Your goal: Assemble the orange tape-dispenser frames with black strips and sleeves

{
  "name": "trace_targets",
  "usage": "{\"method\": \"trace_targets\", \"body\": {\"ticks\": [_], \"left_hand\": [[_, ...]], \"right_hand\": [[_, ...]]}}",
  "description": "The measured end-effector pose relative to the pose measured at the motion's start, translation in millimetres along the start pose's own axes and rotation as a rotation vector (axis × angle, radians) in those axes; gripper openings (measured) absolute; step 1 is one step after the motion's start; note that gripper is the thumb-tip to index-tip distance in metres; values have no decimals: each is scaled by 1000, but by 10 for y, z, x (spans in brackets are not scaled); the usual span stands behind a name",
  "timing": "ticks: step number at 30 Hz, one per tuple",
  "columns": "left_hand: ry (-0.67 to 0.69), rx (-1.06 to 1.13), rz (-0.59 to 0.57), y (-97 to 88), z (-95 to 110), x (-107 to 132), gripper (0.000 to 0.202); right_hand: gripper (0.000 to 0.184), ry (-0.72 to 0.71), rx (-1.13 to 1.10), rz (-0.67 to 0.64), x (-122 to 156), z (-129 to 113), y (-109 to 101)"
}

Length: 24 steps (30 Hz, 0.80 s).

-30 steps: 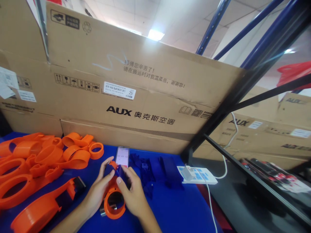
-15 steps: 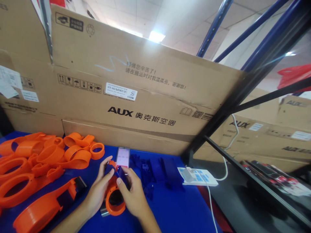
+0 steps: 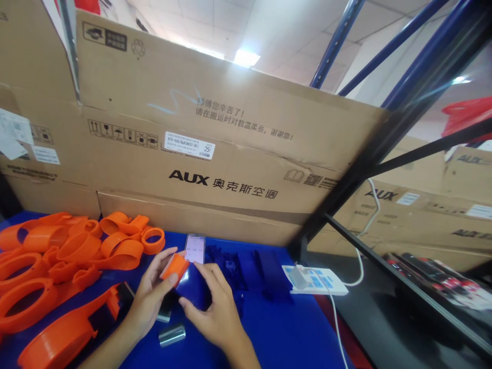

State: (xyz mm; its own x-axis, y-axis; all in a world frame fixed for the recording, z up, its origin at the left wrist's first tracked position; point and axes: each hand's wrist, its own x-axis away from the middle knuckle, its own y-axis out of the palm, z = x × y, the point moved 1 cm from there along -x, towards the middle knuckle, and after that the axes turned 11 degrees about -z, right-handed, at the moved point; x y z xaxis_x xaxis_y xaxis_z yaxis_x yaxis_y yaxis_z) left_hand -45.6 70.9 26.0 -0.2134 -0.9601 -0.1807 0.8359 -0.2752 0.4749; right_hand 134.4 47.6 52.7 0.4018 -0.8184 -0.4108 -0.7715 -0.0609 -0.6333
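Note:
My left hand (image 3: 149, 297) grips an orange plastic part (image 3: 175, 266) between thumb and fingers, held just above the blue table (image 3: 277, 333). My right hand (image 3: 217, 310) is closed on the dark blue piece (image 3: 193, 289) joined to that orange part. A small metal toothed strip (image 3: 172, 334) lies on the table below both hands. A phone (image 3: 195, 248) with a lit screen lies just beyond the held part.
A heap of orange rings and handles (image 3: 73, 248) fills the left of the table, and an orange tape-dispenser body (image 3: 61, 335) lies near me. Dark blue parts (image 3: 249, 266) lie to the right, then a white power strip (image 3: 317, 279). Large cardboard boxes (image 3: 215, 154) wall the back.
The held part has been turned and lifted, so its orange ring no longer faces me. The metal toothed strip now lies free on the table below the hands.

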Motion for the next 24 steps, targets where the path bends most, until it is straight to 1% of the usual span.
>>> {"method": "trace_targets", "body": {"ticks": [3,5,11,16,24], "left_hand": [[59,-114,-57,-7,-49,21,67],[75,-159,-73,-26,-88,22,68],[97,-267,-109,-93,-105,23,53],[114,-262,-53,-99,-104,66,45],[169,-221,11,4,-59,115,40]], "right_hand": [[79,-71,99,1,40,10,17],[81,-99,173,19,57,15,45],[77,-192,330,63,85,-1,72],[77,-256,413,126,114,-56,57],[77,-286,449,151,123,-108,66]]}}
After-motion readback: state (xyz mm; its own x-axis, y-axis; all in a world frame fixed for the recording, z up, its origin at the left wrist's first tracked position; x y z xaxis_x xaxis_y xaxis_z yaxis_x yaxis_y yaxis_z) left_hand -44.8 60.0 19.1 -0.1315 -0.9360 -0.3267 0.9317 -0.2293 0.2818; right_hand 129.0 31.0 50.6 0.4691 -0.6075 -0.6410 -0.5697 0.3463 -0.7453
